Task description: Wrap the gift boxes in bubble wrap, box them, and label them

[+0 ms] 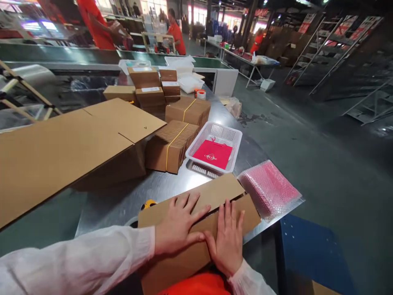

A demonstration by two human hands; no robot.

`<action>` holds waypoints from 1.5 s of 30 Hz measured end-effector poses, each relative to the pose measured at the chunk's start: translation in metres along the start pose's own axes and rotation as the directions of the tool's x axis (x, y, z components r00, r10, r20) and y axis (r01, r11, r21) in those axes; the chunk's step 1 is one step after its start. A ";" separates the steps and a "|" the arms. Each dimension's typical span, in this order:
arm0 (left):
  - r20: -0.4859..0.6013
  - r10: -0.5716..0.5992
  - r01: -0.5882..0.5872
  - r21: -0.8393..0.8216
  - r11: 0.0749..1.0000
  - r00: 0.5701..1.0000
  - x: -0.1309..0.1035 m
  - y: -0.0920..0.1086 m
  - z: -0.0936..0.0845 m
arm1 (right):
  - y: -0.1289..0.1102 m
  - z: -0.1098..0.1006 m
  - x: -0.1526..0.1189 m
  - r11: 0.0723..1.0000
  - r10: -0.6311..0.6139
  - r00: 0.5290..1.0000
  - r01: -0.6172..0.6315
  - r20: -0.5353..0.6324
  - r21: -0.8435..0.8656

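A long brown cardboard box [221,189] lies in front of me at the edge of the metal table, its top flaps folded down with a dark gap between them. My left hand [178,223] rests on the flaps with fingers spread. Beside it my right hand [227,237] presses flat on the nearer flap, fingers stretched out. The two thumbs almost meet. Behind the box's left part a yellow and black tape tool [149,204] is partly hidden. Pink bubble-wrap pouches [270,188] lie in a stack by the box's right end.
A white basket [238,141] holding a pink bag [211,155] stands beyond the box. Strapped flat cartons [159,153] and smaller boxes [150,96] are stacked behind. A large open carton [61,143] juts in from the left. People in orange work by a green conveyor [208,62].
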State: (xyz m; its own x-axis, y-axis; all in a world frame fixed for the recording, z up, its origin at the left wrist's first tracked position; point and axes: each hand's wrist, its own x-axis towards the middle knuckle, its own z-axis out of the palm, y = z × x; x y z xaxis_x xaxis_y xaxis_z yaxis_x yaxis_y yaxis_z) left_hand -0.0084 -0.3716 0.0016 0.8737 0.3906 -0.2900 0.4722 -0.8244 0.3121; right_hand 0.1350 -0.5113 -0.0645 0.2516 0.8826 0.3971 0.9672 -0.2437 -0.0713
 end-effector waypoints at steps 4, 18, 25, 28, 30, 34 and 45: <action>0.109 0.006 -0.005 -0.008 1.000 0.994 0.007 -0.020 -0.001 | 0.002 0.001 -0.011 0.975 -0.217 0.975 0.214 0.058 0.053; -0.062 -0.213 0.209 -0.060 0.976 0.975 0.010 -0.009 0.020 | 0.029 0.007 0.065 0.886 -0.462 0.803 0.434 0.377 0.163; 0.038 -0.414 0.413 -0.178 0.893 0.910 -0.020 -0.052 0.010 | 0.024 0.018 0.086 0.777 -0.629 0.712 0.590 0.312 0.219; -0.045 -0.364 0.357 -0.122 0.926 0.930 -0.024 -0.043 0.015 | 0.013 0.021 0.101 0.657 -0.753 0.573 0.681 0.324 0.324; -0.094 -0.388 0.381 -0.087 0.921 0.917 -0.026 -0.030 0.022 | 0.008 0.023 0.104 0.674 -0.737 0.584 0.669 0.340 0.313; -0.179 -0.526 0.520 -0.084 0.850 0.831 -0.029 0.001 0.042 | 0.005 0.023 0.090 0.720 -0.693 0.643 0.643 0.325 0.263; -0.266 -0.505 0.528 0.019 0.849 0.821 -0.025 0.004 0.057 | 0.006 0.021 0.148 0.327 -0.932 0.165 0.765 0.322 0.555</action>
State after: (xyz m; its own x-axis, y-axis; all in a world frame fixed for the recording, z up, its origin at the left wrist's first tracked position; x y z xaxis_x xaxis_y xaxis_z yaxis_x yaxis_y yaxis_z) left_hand -0.0349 -0.4074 -0.0416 0.5099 0.8461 -0.1554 0.8602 -0.5010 0.0947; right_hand 0.1789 -0.3740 -0.0250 -0.8495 0.5019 -0.1625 0.5272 0.8188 -0.2273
